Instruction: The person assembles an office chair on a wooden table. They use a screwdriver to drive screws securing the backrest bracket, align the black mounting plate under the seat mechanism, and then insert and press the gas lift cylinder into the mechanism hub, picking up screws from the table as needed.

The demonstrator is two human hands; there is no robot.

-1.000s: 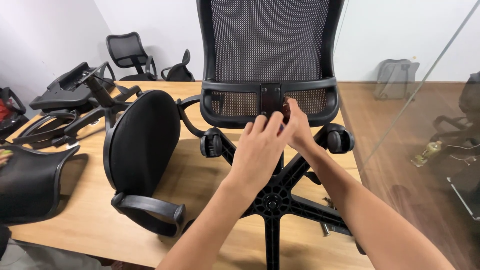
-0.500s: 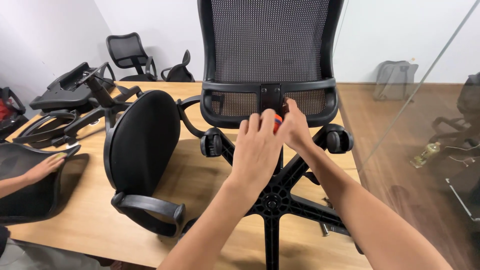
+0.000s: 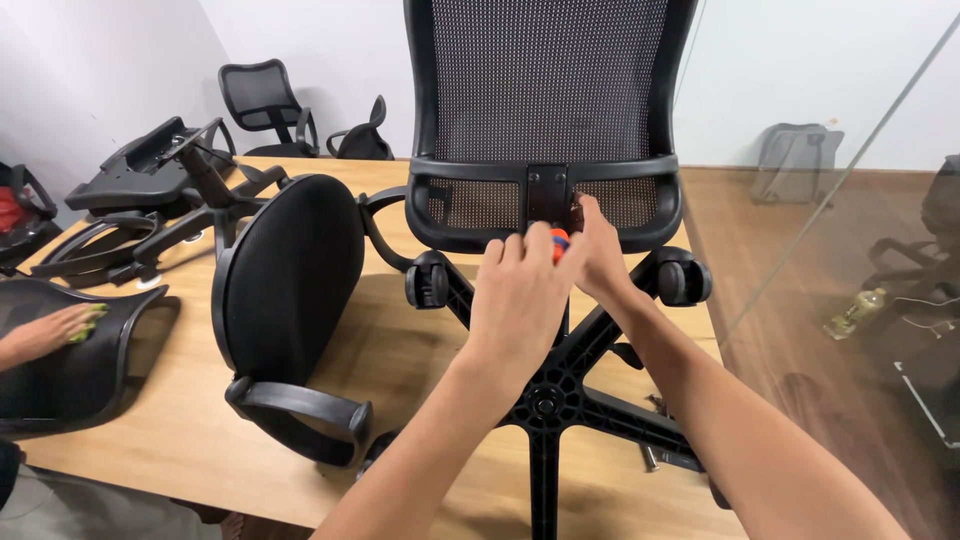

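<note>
A black mesh chair backrest [image 3: 550,100] stands upright on the wooden table [image 3: 400,360], with a black bracket [image 3: 546,195] at its lower middle. My left hand [image 3: 520,295] is closed around a small tool with an orange handle [image 3: 559,240], just under the bracket. My right hand [image 3: 598,250] reaches up to the bracket, its fingertips touching the bracket's right edge. Below my arms lies a black five-star chair base [image 3: 548,395] with castors [image 3: 683,282].
A black seat with armrest [image 3: 290,300] lies on its side at the left. More chair parts [image 3: 150,200] are stacked at the far left. Another person's hand [image 3: 55,330] rests on a mesh seat [image 3: 60,370]. A glass wall [image 3: 850,200] rises on the right.
Another person's hand has come into view at the left on the mesh seat. My left hand has shifted slightly and the orange handle now shows between my hands.
</note>
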